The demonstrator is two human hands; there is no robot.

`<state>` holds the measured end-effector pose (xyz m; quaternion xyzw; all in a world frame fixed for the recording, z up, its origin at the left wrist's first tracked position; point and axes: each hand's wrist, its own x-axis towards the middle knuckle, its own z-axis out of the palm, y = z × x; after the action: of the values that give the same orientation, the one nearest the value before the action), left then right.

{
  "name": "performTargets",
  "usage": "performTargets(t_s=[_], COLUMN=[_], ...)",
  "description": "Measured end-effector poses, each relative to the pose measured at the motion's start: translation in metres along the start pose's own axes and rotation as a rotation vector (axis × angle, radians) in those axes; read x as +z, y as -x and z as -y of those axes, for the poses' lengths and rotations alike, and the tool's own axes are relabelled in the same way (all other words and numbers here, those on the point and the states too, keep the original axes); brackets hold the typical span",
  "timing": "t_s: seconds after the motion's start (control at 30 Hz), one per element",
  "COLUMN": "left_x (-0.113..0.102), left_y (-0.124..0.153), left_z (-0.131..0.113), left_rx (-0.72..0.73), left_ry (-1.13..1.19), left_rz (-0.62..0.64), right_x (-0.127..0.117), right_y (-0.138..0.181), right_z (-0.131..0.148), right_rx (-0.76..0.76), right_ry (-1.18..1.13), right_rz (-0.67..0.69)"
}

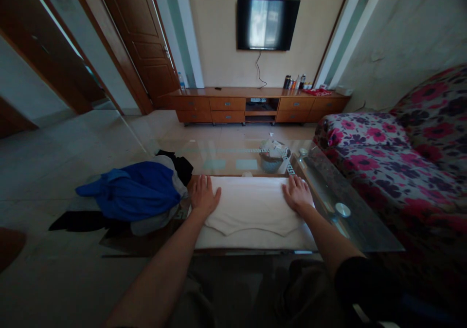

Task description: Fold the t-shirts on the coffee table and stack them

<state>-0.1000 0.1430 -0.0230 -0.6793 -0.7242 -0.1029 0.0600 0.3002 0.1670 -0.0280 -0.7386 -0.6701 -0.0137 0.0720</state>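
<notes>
A white garment [251, 204], folded into a wide rectangle, lies on the glass table in front of me. Its near edge curves like a neckline or hem; the exact kind of garment I cannot tell. On its left end my left hand [205, 196] rests flat, fingers stretched away from me. My right hand [297, 194] presses flat on the right end in the same way, fingers slightly spread. Left of my left hand is a heap of clothes, with a blue garment [136, 191] on top of grey and black ones.
The glass table [379, 235] has a corner at the right. A basket [272, 163] with white plastic in it shows past the garment. Beyond stand a wooden TV cabinet [226, 105] and a wall-mounted television [268, 24]. A flowered sofa [383, 148] borders the right side.
</notes>
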Motion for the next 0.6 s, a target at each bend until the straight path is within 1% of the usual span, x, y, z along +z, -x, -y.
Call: performTargets(t_s=[0.07, 0.1, 0.17, 0.27, 0.33, 0.4, 0.47, 0.53, 0.6], left_x=[-0.007, -0.01, -0.012, -0.007, -0.001, 0.004, 0.007, 0.007, 0.006], left_y=[0.003, 0.006, 0.011, 0.02, 0.025, 0.028, 0.027, 0.025, 0.023], left_z=[-0.014, -0.022, -0.041, -0.065, -0.072, -0.072, -0.066, -0.055, -0.041], left_rx=[0.085, 0.146, 0.282, 0.431, 0.461, 0.459, 0.451, 0.427, 0.387], left_ry=[0.016, 0.033, 0.079, 0.146, 0.174, 0.182, 0.177, 0.168, 0.152], left_rz=[-0.031, -0.033, -0.019, 0.038, 0.088, 0.122, 0.134, 0.134, 0.125], right_x=[-0.008, -0.012, -0.018, -0.017, -0.013, -0.008, -0.005, -0.004, -0.005], right_y=[0.004, 0.007, 0.018, 0.042, 0.056, 0.062, 0.059, 0.051, 0.043], right_z=[0.016, 0.026, 0.052, 0.088, 0.103, 0.105, 0.095, 0.077, 0.054], right_rx=[-0.01, -0.042, -0.17, -0.411, -0.522, -0.552, -0.512, -0.439, -0.354], right_ry=[0.03, 0.036, 0.019, -0.059, -0.1, -0.12, -0.121, -0.104, -0.076], right_rz=[-0.065, -0.09, -0.097, 0.0, 0.072, 0.115, 0.127, 0.129, 0.122])
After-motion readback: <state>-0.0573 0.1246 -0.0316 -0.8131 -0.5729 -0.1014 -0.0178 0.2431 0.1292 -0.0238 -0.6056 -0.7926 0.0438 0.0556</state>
